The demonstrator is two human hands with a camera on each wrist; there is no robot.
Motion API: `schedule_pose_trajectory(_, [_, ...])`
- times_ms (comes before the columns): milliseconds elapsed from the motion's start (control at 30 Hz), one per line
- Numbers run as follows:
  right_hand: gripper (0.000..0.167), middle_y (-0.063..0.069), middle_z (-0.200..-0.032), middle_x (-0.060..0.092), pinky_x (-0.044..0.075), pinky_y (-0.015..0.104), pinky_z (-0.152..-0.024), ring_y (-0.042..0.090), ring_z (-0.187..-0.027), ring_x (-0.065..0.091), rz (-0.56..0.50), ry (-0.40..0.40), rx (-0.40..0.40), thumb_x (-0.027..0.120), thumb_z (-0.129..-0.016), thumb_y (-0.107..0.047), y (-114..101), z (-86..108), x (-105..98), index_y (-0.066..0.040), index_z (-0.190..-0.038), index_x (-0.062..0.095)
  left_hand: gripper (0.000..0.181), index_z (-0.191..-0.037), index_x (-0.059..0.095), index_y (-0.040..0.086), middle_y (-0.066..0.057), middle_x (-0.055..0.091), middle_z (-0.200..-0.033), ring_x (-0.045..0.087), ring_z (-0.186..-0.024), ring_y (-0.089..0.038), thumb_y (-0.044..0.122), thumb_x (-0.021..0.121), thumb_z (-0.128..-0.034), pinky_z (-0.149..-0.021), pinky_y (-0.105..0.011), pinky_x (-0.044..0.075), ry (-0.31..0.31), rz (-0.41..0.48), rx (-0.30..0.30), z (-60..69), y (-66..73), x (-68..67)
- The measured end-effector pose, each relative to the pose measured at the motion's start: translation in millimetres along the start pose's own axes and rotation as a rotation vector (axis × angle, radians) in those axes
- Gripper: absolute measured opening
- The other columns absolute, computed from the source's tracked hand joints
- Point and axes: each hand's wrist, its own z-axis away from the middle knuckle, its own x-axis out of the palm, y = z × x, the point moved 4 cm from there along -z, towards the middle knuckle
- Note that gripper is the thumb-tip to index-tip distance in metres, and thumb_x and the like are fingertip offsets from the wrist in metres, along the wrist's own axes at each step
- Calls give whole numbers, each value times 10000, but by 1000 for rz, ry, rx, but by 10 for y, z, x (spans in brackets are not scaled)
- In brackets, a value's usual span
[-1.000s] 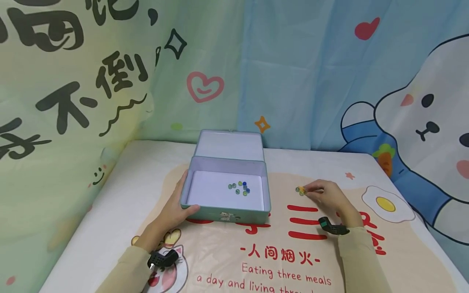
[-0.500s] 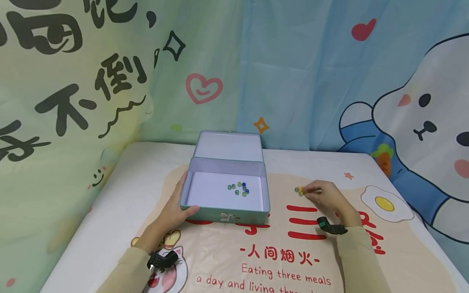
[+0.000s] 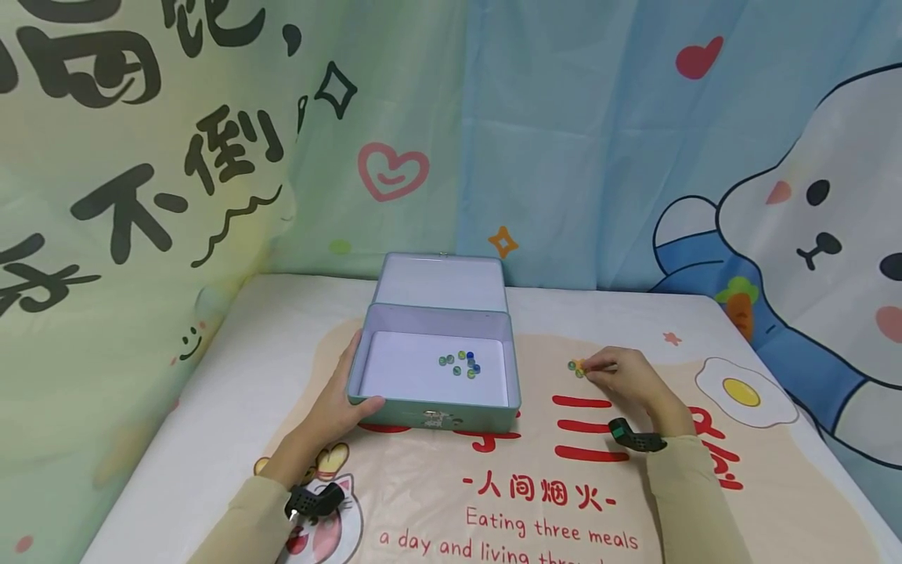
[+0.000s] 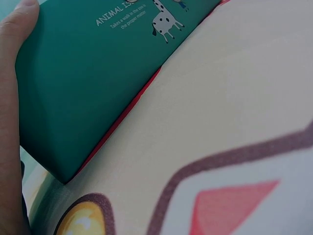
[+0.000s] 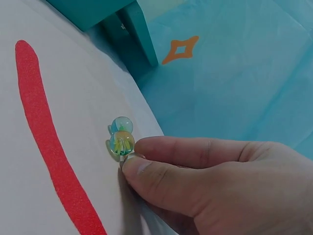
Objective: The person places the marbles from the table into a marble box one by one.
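A green tin box with a pale inside stands with its lid raised at the back. Inside, several glass marbles, green and blue, lie toward the right. My left hand holds the box at its left front corner, thumb on the front wall. To the right of the box, my right hand pinches a small marble at thumb and fingertip, mostly hidden by them. Two clear marbles with coloured swirls touch or nearly touch those fingertips on the tablecloth.
A printed tablecloth with red lettering covers the table. Behind it hangs a cloth backdrop with a cartoon bear and hearts. Black wrist straps sit on both forearms.
Both hands stay where they were, and the box and marbles have not moved. Only the head view shifts very slightly.
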Motion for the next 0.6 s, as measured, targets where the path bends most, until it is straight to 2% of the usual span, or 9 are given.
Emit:
schedule_pose_trajectory(433, [191, 93, -1058, 665, 500, 447, -901, 254, -986, 612, 2, 7, 22, 696, -862, -164, -22, 27, -20, -129, -1049, 715, 1086, -1543, -6, 203, -132, 106, -1590, 249, -1383, -390, 374, 725, -759, -1022, -649, 247, 8, -7, 12, 6, 6, 5])
schedule_pose_trajectory(600, [195, 88, -1066, 665, 499, 448, -900, 253, -990, 612, 7, 12, 41, 692, -868, -193, -15, 34, -31, -139, -1055, 713, 1083, -1543, 0, 225, -137, 118, -1587, 255, -1378, -386, 356, 728, -752, -1022, -640, 251, 17, -1, 8, 4, 3, 6])
